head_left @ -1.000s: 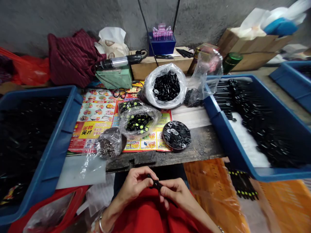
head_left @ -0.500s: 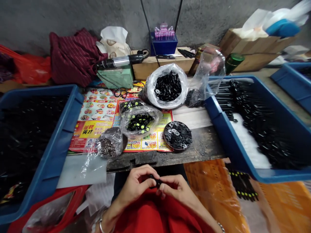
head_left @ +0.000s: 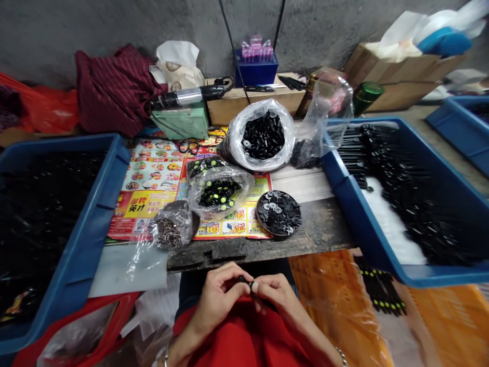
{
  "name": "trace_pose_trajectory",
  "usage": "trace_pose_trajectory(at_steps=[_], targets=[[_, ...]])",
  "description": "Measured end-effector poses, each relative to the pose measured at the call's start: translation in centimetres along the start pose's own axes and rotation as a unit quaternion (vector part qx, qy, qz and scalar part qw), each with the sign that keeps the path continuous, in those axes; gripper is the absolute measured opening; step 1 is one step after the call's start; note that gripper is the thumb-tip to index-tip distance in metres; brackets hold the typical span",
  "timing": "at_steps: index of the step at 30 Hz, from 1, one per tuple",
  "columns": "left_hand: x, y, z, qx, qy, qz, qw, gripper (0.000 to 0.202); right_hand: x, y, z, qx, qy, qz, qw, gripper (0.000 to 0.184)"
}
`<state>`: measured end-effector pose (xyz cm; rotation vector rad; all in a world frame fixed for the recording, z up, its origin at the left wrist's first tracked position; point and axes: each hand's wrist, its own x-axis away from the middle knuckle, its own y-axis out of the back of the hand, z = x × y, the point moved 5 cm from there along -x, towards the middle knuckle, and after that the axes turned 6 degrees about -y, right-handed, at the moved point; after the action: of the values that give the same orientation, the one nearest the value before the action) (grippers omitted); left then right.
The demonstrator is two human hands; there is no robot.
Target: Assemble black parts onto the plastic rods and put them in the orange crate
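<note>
Over my lap, my left hand [head_left: 223, 288] and my right hand [head_left: 273, 291] meet at the fingertips. Both are closed around a small black plastic part [head_left: 244, 280], mostly hidden by the fingers, so its exact kind does not show. In front of them on the bench lie a round dish of flat black discs [head_left: 279, 214], a bag of black parts with yellow-green dots [head_left: 219, 195] and a small bag of metal screws [head_left: 170, 232]. Farther back stands a large clear bag of glossy black round parts [head_left: 263, 136].
Blue bins of black parts flank the bench: a left bin [head_left: 110, 168] and a right bin [head_left: 344, 196]. An electric screwdriver [head_left: 187, 96] rests on a green box [head_left: 181, 124]. The wooden bench edge [head_left: 267, 250] runs just beyond my hands.
My right thumb and fingers have shifted and now pinch more tightly over the black part's right end. The left hand holds almost the same place; the things on the bench have not moved.
</note>
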<state>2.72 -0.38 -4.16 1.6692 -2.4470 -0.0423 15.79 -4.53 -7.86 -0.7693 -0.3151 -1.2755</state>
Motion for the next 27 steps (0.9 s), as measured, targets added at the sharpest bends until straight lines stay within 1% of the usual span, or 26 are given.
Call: trace_pose_trajectory(at_steps=[2,3,7,9,17,22,24,27], targets=[[0.1,0.0,-0.2,-0.009,-0.011,-0.013,1.000,0.010,-0.1,0.1,-0.3,-0.018,-0.009,0.005,1.000,0.039],[0.1,-0.1,-0.3,-0.011,-0.016,-0.010,1.000,0.010,-0.1,0.1,-0.5,-0.021,-0.012,0.012,1.000,0.038],[0.2,-0.2,-0.2,-0.005,-0.030,0.025,0.999,0.011,0.0,0.2,-0.7,-0.010,-0.008,0.026,1.000,0.039],[0.1,-0.1,-0.1,0.001,-0.033,0.031,0.999,0.012,0.1,0.2,-0.5,-0.007,-0.006,0.027,1.000,0.040],[-0.5,0.3,-0.1,0.012,-0.026,0.029,0.999,0.009,0.1,0.0,1.1,0.027,-0.011,0.066,0.997,0.049],[-0.6,0.7,-0.2,0.025,-0.021,0.017,0.999,0.009,0.1,0.5,1.1,0.049,-0.001,0.084,0.995,0.052],[-0.7,0.8,-0.2,0.028,-0.018,0.016,0.999,0.009,0.1,0.7,1.1,0.062,0.011,0.075,0.995,0.051],[-0.5,0.7,0.1,0.041,0.007,0.008,0.999,0.010,0.4,0.7,1.7,0.111,0.054,0.029,0.992,0.044]])
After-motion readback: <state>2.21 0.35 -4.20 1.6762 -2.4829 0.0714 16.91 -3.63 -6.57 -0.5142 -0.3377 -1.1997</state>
